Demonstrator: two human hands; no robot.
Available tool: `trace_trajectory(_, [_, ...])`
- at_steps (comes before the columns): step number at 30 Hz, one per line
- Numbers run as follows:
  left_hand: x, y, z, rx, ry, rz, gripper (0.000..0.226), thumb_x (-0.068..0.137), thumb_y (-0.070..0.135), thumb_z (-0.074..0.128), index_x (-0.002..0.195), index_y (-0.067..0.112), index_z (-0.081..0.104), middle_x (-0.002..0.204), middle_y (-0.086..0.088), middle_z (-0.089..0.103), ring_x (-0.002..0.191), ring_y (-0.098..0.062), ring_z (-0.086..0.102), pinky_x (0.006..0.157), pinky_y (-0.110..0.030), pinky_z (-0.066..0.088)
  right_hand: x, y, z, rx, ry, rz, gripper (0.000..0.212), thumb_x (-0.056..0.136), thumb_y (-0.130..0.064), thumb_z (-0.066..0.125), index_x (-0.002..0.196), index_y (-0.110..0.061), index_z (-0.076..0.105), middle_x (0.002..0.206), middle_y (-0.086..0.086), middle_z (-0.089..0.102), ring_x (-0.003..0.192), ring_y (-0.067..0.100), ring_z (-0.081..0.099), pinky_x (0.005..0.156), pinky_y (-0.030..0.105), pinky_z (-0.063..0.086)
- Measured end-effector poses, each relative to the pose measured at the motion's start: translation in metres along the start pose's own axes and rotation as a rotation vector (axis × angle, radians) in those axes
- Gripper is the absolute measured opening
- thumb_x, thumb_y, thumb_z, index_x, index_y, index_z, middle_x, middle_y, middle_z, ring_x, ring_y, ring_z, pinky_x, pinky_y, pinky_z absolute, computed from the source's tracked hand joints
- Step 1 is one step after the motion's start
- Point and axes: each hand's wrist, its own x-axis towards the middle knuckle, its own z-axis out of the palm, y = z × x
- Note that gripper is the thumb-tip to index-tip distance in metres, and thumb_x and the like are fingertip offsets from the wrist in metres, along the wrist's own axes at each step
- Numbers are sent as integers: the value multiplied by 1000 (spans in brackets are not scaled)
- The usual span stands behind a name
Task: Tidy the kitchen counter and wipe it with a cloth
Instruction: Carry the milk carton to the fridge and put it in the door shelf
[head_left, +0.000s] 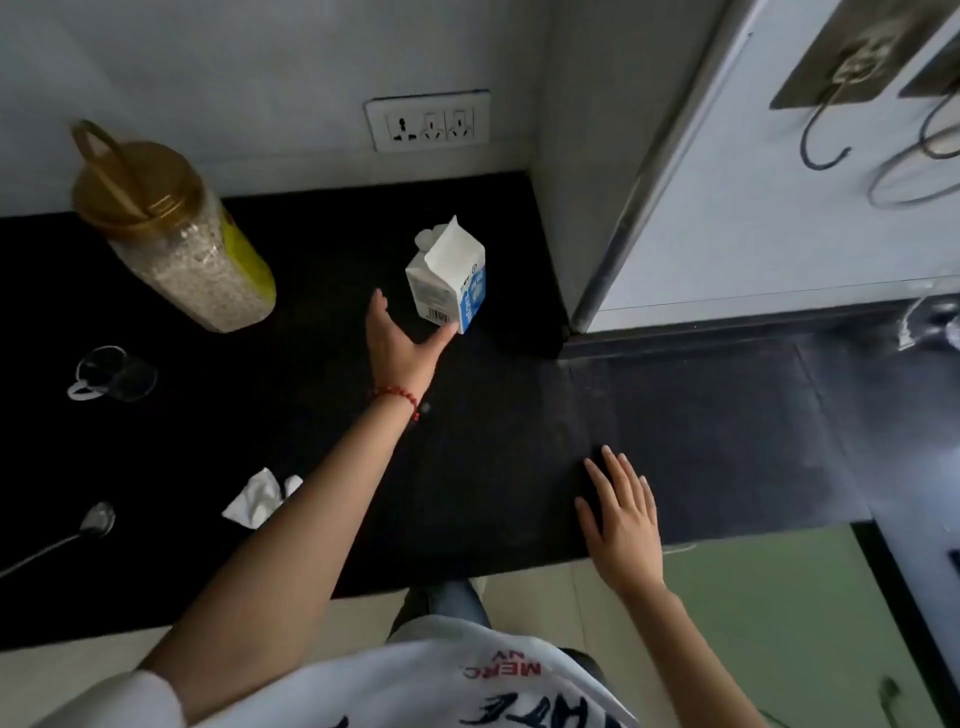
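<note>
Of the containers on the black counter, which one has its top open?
The white and blue milk carton, just beyond the left hand: its spout is unfolded. The tall jar of grains wears a gold lid.

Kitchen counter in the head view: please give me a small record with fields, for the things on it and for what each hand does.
counter: black counter, meets a white wall with a socket panel
carton: white and blue carton, upright, top open
jar: clear jar with gold lid, filled with pale grains
glass: clear glass, near the left edge
tissue: crumpled white tissue
spoon: metal spoon, at the left edge
left hand: left hand open, reaching at the carton, thumb at its lower corner
right hand: right hand flat on the counter
</note>
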Motion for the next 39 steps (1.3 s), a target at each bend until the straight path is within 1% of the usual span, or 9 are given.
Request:
trace_trajectory(3, [18,8,12,-24,4,-12,104,67,27,78,143,9,9,152,-14,18,141,-25,20,111,-40,27,1,-1,0,-24,43,1,71,89,-60,3,139,-22,36,152,1,28,142,15,12,117,31,1])
trace_trajectory(11, [40,-5,37,-110,63,32,88,60,18,82,133,10,34,134,-11,45,123,-19,45,92,-28,45,-1,-2,0,-60,49,-2,60,93,-53,10,137,-22,37,149,4,34,140,14,12,115,27,-5])
trace_trajectory(16, [40,-3,43,-99,67,25,70,65,16,79,122,5,40,127,-13,50,117,-22,51,89,-37,53,-1,-2,1,-69,48,-2,60,93,-54,9,138,-23,35,151,3,31,140,14,11,115,31,1])
trace_trajectory(21, [26,-2,29,-119,11,41,68,67,15,78,122,8,39,128,-12,51,117,-22,53,86,-39,55,-1,-1,3,-72,45,-1,60,93,-54,9,138,-24,35,151,1,30,141,13,9,115,28,-2])
trace_trajectory(23, [8,-4,18,-151,-11,57,68,67,12,77,123,9,39,129,-12,50,119,-20,52,83,-35,56,0,-1,3,-75,41,-1,60,93,-53,9,138,-23,36,151,2,31,140,14,11,115,29,0])
trace_trajectory(26, [-33,-4,-2,-198,-11,74,68,68,7,76,125,9,38,128,-5,49,117,-13,51,73,-14,55,0,1,3,-70,39,-2,61,93,-53,9,136,-22,38,150,3,34,140,17,17,115,30,1])
trace_trajectory(28, [-65,-7,-16,-222,17,66,69,68,5,75,125,10,38,125,0,48,114,-10,51,70,-7,52,-1,0,2,-76,43,-12,62,93,-53,9,136,-21,40,149,4,35,140,19,20,114,30,1])
trace_trajectory(34, [-163,-28,-42,-262,206,8,67,63,-2,77,119,11,42,124,-10,54,111,-14,56,77,-13,54,-1,0,-2,53,32,-33,64,86,-49,20,138,-17,37,154,3,25,144,18,13,116,32,1])
trace_trajectory(39, [-249,-41,-54,-280,426,-83,62,64,-3,76,114,14,43,118,-5,56,99,7,59,70,-8,52,-2,10,-9,82,-29,-145,48,94,-28,43,140,-14,35,155,6,21,145,22,8,118,38,3])
